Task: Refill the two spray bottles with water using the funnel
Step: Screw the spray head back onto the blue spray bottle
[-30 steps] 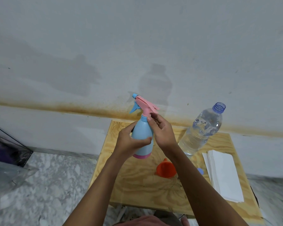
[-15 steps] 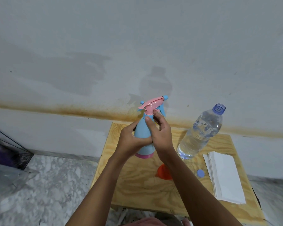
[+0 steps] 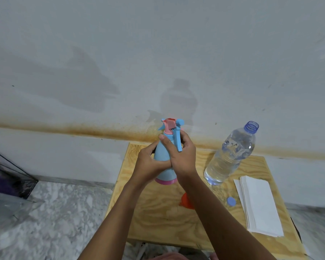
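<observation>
A light-blue spray bottle (image 3: 164,152) with a pink base stands on the wooden table (image 3: 154,218). My left hand (image 3: 150,162) grips its body. My right hand (image 3: 182,154) curls round the neck, just under the pink-and-blue trigger head (image 3: 170,126), whose trigger points toward me. An orange funnel (image 3: 186,201) lies on the table, partly hidden by my right forearm. An uncapped clear water bottle (image 3: 231,154), about two-thirds full, stands to the right. Only one spray bottle is in view.
A blue bottle cap (image 3: 231,201) lies beside a stack of white paper towels (image 3: 259,205) on the table's right side. The wall rises right behind the table. A dark wire basket (image 3: 9,175) sits on the marble floor at far left.
The trigger head has rotated: it pointed left, then right, and now its trigger faces me. My right hand has turned with it at the neck; my left hand keeps its hold on the body.
</observation>
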### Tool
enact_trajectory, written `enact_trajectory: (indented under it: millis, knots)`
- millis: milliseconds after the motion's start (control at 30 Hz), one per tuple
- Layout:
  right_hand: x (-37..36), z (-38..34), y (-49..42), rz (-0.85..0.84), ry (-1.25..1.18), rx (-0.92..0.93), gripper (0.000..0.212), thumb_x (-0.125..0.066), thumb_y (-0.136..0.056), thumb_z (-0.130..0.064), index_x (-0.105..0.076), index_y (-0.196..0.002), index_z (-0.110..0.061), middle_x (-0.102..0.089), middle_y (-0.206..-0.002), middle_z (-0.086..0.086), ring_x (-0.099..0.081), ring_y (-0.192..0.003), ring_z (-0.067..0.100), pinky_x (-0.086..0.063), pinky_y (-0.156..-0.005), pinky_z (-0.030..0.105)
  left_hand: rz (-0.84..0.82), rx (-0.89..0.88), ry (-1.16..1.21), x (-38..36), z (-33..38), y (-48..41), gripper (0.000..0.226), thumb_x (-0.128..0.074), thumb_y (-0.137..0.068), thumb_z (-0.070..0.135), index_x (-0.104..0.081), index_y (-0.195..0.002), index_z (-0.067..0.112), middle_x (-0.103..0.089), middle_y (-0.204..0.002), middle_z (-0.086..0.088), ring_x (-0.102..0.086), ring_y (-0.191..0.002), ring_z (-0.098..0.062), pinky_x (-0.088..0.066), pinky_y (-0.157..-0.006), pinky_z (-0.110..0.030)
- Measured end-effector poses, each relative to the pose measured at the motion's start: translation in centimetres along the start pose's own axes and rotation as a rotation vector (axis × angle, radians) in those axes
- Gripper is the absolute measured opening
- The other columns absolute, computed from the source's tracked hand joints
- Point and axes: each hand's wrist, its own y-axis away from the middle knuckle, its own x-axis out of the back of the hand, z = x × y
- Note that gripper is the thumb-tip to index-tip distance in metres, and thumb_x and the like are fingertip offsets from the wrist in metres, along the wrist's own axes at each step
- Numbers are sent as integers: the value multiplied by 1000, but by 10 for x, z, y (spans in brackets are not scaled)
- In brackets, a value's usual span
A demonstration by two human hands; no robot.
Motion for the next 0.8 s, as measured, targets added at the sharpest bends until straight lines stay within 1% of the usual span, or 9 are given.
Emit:
enact_trajectory:
  millis: [100, 167, 233, 300, 433, 533, 600, 700, 800]
  knots:
    - [7, -2, -4, -94, 55, 14, 39, -74, -85, -40, -66, -120, -25, -70, -114, -2, -67, -108, 22, -56, -91, 52, 1, 4, 4, 3, -1, -2, 52, -86, -65, 29, -68, -114, 31, -72, -101, 9, -69, -93, -10, -56, -65, -23]
    - [13, -1, -8, -139, 11, -12, 29, -67, -90, -28, -67, -118, -20, -70, -117, 3, -66, -111, 25, -55, -94, 53, 5, 9, 5, 4, -1, -2, 58, -84, -60, 36, -68, -115, 31, -72, -102, 10, -69, -95, -10, -58, -68, -25]
    - [18, -5, -11, -172, -40, -23, 19, -64, -95, -16, -67, -113, -19, -71, -115, 4, -68, -109, 22, -55, -95, 49, 0, 10, -4, 4, -2, -3, 61, -83, -58, 38, -68, -117, 31, -72, -104, 10, -69, -96, -9, -59, -71, -26]
    - [18, -9, -12, -177, -67, -9, 19, -67, -93, -10, -67, -107, -23, -72, -110, 1, -69, -105, 18, -55, -96, 45, 2, 13, -7, 3, -3, -4, 62, -83, -58, 38, -68, -117, 29, -73, -103, 9, -69, -96, -11, -61, -74, -30]
    - [18, -13, -15, -177, 33, 60, 27, -76, -85, -19, -66, -109, -29, -71, -110, -2, -67, -107, 20, -53, -98, 49, -11, 64, 8, 3, -6, -7, 53, -85, -55, 36, -71, -105, 26, -75, -100, 2, -72, -95, -19, -61, -79, -49]
    - [27, -23, -16, -354, 89, 56, 20, -62, -97, -18, -69, -113, -29, -73, -111, -3, -69, -104, 16, -56, -90, 35, -24, 84, 11, 5, -6, -8, 51, -87, -53, 37, -72, -101, 26, -75, -99, 0, -72, -95, -20, -59, -82, -54]
    - [35, -29, -17, -454, 89, 37, 23, -56, -100, -17, -70, -111, -31, -73, -112, -6, -69, -103, 12, -56, -86, 27, -41, 92, 11, 8, -7, -7, 52, -88, -54, 38, -73, -102, 25, -75, -100, -1, -72, -96, -20, -58, -83, -55]
    - [41, -28, -21, -433, 236, 123, 17, -60, -99, -22, -71, -105, -32, -72, -109, -1, -67, -104, 17, -56, -92, 40, -50, 83, 35, 8, -8, -6, 57, -89, -55, 37, -72, -107, 24, -75, -102, -1, -72, -96, -19, -59, -83, -53]
    - [33, -18, -17, -246, 277, 162, 14, -68, -93, -26, -67, -104, -17, -69, -103, -3, -64, -101, 13, -53, -92, 44, -51, 28, 46, 2, -4, -3, 60, -86, -59, 31, -69, -116, 27, -74, -105, 3, -72, -97, -16, -61, -75, -39]
